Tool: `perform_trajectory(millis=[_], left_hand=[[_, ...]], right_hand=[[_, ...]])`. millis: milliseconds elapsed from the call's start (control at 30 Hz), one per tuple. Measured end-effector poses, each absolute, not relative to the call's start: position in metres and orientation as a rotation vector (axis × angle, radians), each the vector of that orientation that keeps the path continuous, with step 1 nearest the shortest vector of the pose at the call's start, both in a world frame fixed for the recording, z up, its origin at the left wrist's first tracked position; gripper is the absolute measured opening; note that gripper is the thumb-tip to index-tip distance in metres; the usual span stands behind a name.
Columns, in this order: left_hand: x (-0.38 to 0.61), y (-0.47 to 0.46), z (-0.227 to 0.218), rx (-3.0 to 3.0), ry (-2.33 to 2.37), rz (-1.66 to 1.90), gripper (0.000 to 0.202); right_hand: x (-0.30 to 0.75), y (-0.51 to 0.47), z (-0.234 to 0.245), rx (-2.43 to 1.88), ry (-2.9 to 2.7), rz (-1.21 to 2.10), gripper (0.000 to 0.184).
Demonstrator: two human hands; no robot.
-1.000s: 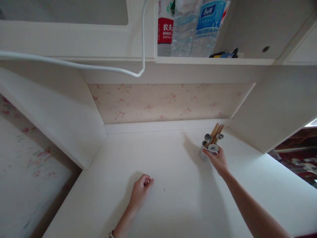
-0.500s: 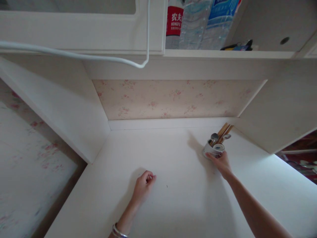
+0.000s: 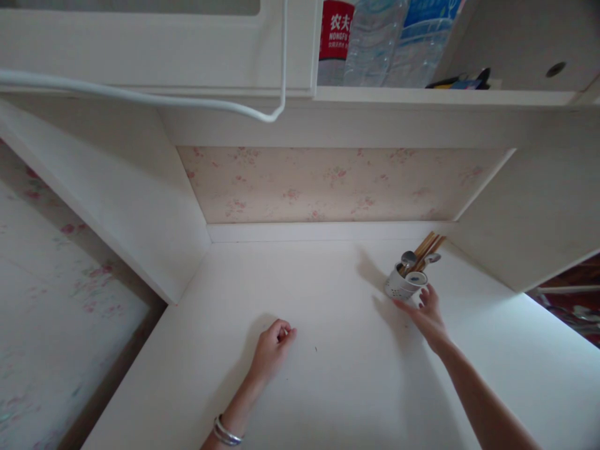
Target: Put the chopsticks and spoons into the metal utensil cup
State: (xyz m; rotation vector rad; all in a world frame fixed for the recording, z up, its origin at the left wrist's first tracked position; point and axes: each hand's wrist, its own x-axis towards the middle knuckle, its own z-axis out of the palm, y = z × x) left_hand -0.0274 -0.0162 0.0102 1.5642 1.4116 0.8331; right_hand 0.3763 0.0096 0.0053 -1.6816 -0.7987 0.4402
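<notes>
A white utensil holder [image 3: 397, 287] with small holes in its side stands at the right rear of the white desktop [image 3: 323, 400]. Wooden chopsticks [image 3: 424, 245] and metal spoons [image 3: 409, 257] stick out of it, leaning toward the back. Just in front of the holder, my right hand [image 3: 427, 317] has its thumb and fingers apart, gripping nothing; whether a fingertip still touches the holder I cannot tell. My left hand [image 3: 272, 345] rests on the desktop near the middle, fingers curled in, with nothing visible in them. A silver bangle [image 3: 225, 431] circles that wrist.
Overhead is a white cabinet [image 3: 187, 53] with a white cable [image 3: 187, 101] hanging across it. Plastic bottles [image 3: 375, 47] stand on its open shelf. White side panels [image 3: 122, 187] flank the desktop, and floral wallpaper [image 3: 290, 187] covers the back wall.
My right hand has let go of the utensil holder and drawn back slightly toward me, its fingers spreading. My left hand stays in place. The view has shifted a little.
</notes>
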Motion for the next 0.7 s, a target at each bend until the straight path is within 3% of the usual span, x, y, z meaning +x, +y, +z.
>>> perform_trajectory(millis=[67, 133, 267, 367, 533, 700], left_hand=[[-0.027, -0.015, 0.009, 1.567, 1.42, 0.833, 0.029], [-0.026, -0.014, 0.007, 1.568, 1.427, 0.821, 0.029], [-0.021, -0.008, 0.005, 1.602, 1.453, 0.73, 0.039], [-0.013, -0.004, 0.003, 1.646, 1.441, 0.685, 0.044], [-0.004, -0.002, 0.003, 1.663, 1.399, 0.652, 0.045], [-0.008, -0.006, 0.002, 1.656, 1.376, 0.69, 0.043]], right_hand=[[0.376, -0.003, 0.004, -1.69, -0.771, 0.495, 0.113], [0.372, -0.017, 0.003, -1.658, -0.763, 0.462, 0.109], [0.348, -0.042, 0.004, -1.651, -0.728, 0.266, 0.065], [0.309, -0.049, 0.005, -1.678, -0.794, 0.377, 0.04], [0.219, -0.042, 0.001, -1.565, -1.065, 0.723, 0.051], [0.149, -0.04, -0.012, -1.448, -1.41, 0.876, 0.05]])
